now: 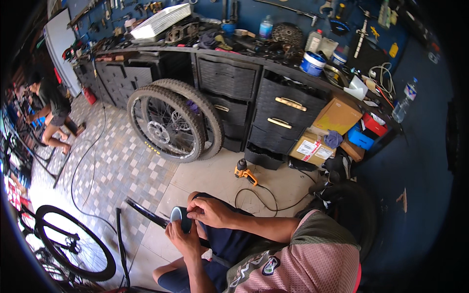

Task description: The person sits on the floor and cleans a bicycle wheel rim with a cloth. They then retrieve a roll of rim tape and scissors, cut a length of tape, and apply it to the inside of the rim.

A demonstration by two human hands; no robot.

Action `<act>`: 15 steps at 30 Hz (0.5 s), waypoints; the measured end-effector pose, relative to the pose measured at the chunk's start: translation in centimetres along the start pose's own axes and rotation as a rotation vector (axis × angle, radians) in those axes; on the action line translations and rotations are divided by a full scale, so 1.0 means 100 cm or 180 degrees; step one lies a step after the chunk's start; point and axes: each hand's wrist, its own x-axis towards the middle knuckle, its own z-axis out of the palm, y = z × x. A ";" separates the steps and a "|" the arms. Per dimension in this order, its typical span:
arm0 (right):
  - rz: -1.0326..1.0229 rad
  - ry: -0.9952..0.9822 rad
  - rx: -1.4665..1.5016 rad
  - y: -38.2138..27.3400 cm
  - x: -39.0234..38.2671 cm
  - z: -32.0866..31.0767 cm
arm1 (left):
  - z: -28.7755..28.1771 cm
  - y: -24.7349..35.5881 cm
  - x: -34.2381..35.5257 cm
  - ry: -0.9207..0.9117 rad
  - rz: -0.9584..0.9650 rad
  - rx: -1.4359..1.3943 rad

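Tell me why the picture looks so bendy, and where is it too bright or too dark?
Head view: fisheye lens curves the workbench; head view: glare whitens the floor beside the lower-left bicycle wheel; head view: corners go black, the blue wall at right is dim; head view: the dark roll in the left hand shows its pale inside.

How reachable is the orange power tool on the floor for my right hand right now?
Probably yes, perhaps with a lean: the orange power tool lies on the floor with nothing over it. Your right hand would first have to leave the dark roll.
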 end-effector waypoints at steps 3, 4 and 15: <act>0.0092 -0.0043 0.0480 0.010 0.000 -0.002 | 0.000 0.005 0.002 -0.0051 0.0261 -0.0013; 0.0057 0.0022 0.0652 0.011 0.000 -0.004 | 0.001 0.005 0.002 -0.0128 0.0313 -0.0005; 0.0227 -0.0430 0.0572 0.015 0.001 -0.025 | -0.001 0.020 0.007 -0.0236 0.0740 0.0158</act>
